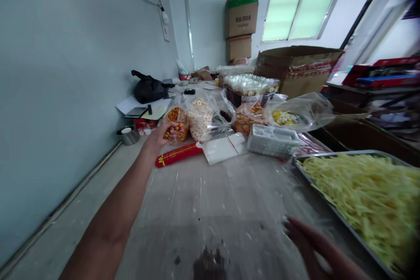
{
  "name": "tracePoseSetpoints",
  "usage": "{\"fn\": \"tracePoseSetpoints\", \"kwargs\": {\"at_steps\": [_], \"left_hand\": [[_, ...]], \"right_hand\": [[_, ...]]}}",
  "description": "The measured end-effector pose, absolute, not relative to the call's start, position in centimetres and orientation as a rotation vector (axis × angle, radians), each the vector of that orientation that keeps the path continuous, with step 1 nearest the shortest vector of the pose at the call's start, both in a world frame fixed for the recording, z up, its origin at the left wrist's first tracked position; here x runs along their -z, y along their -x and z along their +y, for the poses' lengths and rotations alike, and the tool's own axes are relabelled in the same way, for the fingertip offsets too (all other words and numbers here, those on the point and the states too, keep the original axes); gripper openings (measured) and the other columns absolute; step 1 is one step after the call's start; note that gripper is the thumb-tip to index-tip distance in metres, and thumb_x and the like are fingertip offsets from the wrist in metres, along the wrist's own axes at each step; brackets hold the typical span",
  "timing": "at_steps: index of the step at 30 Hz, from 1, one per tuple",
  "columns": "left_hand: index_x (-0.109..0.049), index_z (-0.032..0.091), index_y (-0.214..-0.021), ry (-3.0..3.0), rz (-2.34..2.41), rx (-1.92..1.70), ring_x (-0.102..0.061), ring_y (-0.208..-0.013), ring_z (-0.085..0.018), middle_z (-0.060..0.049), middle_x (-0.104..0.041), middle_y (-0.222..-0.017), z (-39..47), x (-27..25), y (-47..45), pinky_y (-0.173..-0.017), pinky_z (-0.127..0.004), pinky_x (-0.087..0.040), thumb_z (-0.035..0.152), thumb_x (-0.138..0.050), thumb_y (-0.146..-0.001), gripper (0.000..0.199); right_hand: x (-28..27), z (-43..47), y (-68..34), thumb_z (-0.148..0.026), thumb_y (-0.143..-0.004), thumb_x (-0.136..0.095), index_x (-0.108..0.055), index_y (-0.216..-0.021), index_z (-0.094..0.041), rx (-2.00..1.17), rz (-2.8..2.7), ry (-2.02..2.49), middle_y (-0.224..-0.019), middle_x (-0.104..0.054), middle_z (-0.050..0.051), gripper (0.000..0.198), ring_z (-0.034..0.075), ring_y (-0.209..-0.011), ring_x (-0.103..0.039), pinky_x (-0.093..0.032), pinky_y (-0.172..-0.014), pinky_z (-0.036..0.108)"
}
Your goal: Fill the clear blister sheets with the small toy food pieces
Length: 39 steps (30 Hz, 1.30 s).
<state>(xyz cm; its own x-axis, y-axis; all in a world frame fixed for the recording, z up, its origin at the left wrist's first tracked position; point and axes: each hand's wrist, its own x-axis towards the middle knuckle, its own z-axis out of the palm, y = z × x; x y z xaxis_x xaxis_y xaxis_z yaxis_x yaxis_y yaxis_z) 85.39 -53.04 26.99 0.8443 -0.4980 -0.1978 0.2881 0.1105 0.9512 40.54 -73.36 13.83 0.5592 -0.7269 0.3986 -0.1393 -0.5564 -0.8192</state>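
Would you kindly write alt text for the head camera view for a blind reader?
A person's left hand is at a clear bag of orange pieces, beside other filled bags on a table. The blurred right hand is near a metal tray of pale yellow strips.

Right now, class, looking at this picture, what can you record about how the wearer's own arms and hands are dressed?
The left forearm shows no sleeve, and the left hand no glove; no watch or bracelet shows. The right hand is blurred but seems gloveless.
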Motion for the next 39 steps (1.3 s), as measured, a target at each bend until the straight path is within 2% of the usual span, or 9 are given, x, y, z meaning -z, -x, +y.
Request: {"fn": "tracePoseSetpoints", "kwargs": {"at_steps": [3,7,9,14,19,26,29,34,39], "left_hand": [[-0.064,0.008,-0.092,-1.225,-0.168,0.746,-0.038,-0.043,0.000,-0.002,-0.059,-0.072,-53.0,-25.4,-78.5,-0.037,-0.010,-0.028,0.008,-0.064,-0.070,0.022],[-0.065,0.006,-0.088,-1.130,-0.088,0.904,-0.040,-0.044,0.001,-0.003,-0.059,-0.076,-53.0,-23.4,-69.1,-0.037,-0.009,-0.031,0.008,-0.068,-0.071,0.017],[-0.067,0.006,-0.091,-1.133,-0.101,0.890,-0.040,-0.045,0.001,-0.003,-0.060,-0.076,-52.6,-22.6,-65.3,-0.037,-0.010,-0.031,0.011,-0.070,-0.071,0.021],[-0.072,0.008,-0.095,-1.202,-0.167,0.892,-0.039,-0.045,-0.001,0.000,-0.058,-0.071,-51.8,-20.4,-59.1,-0.039,-0.012,-0.029,0.018,-0.074,-0.067,0.030],[-0.071,0.010,-0.090,-1.251,-0.163,0.891,-0.042,-0.047,-0.002,-0.001,-0.061,-0.073,-53.8,-18.0,-55.6,-0.043,-0.014,-0.033,0.022,-0.079,-0.066,0.028],[-0.069,0.011,-0.097,-1.128,0.008,0.944,-0.041,-0.050,-0.002,0.001,-0.059,-0.075,-59.8,-15.4,-53.2,-0.042,-0.014,-0.033,0.018,-0.079,-0.065,0.034],[-0.068,0.011,-0.098,-1.076,0.082,0.957,-0.042,-0.050,-0.002,-0.002,-0.063,-0.081,-61.6,-15.3,-53.7,-0.043,-0.014,-0.034,0.015,-0.077,-0.066,0.034],[-0.069,0.010,-0.094,-1.126,0.089,0.922,-0.045,-0.051,-0.002,-0.005,-0.065,-0.083,-63.3,-16.0,-55.7,-0.042,-0.013,-0.035,0.011,-0.076,-0.066,0.028],[-0.071,0.010,-0.090,-1.107,0.092,0.971,-0.047,-0.050,-0.002,-0.006,-0.066,-0.083,-65.9,-16.2,-56.2,-0.043,-0.013,-0.036,0.010,-0.075,-0.068,0.022]], "right_hand": [[-16.3,-70.7,-44.8,-0.049,-0.095,-0.060,-0.071,-0.117,-0.028,0.703,0.445,1.716,-0.098,-0.076,0.006,0.033,0.021,-0.083,-0.073,-0.061,-0.072,0.032],[-18.7,-67.5,-50.0,-0.043,-0.094,-0.061,-0.072,-0.116,-0.024,0.719,0.250,1.603,-0.103,-0.072,0.007,0.032,0.019,-0.086,-0.069,-0.057,-0.073,0.030],[-18.9,-66.3,-50.9,-0.048,-0.090,-0.063,-0.072,-0.116,-0.021,0.621,0.252,1.522,-0.099,-0.071,0.008,0.038,0.019,-0.082,-0.067,-0.055,-0.069,0.029],[-17.8,-65.3,-49.5,-0.063,-0.077,-0.072,-0.075,-0.092,-0.016,0.264,0.357,1.131,-0.080,-0.070,0.006,0.049,0.013,-0.067,-0.060,-0.047,-0.062,0.026],[-15.6,-67.6,-47.4,-0.049,-0.061,-0.088,-0.078,-0.083,-0.015,0.192,0.346,0.923,-0.070,-0.067,0.002,0.041,0.009,-0.058,-0.050,-0.039,-0.060,0.024],[-13.1,-72.6,-45.8,-0.031,-0.050,-0.091,-0.076,-0.079,-0.016,0.246,0.503,0.716,-0.064,-0.063,-0.002,0.035,0.008,-0.058,-0.052,-0.041,-0.060,0.022],[-13.2,-77.6,-45.5,-0.032,-0.052,-0.089,-0.075,-0.081,-0.017,0.339,0.570,0.898,-0.072,-0.068,0.000,0.036,0.011,-0.061,-0.057,-0.046,-0.064,0.024],[-13.5,-89.7,-46.9,-0.030,-0.069,-0.075,-0.080,-0.084,-0.015,0.543,0.604,1.898,-0.073,-0.073,0.004,0.022,0.018,-0.067,-0.063,-0.046,-0.066,0.029],[-11.7,-94.9,-49.4,-0.015,-0.076,-0.066,-0.082,-0.085,-0.018,0.226,0.385,2.477,-0.081,-0.077,0.004,0.019,0.021,-0.076,-0.068,-0.048,-0.075,0.030]]}}
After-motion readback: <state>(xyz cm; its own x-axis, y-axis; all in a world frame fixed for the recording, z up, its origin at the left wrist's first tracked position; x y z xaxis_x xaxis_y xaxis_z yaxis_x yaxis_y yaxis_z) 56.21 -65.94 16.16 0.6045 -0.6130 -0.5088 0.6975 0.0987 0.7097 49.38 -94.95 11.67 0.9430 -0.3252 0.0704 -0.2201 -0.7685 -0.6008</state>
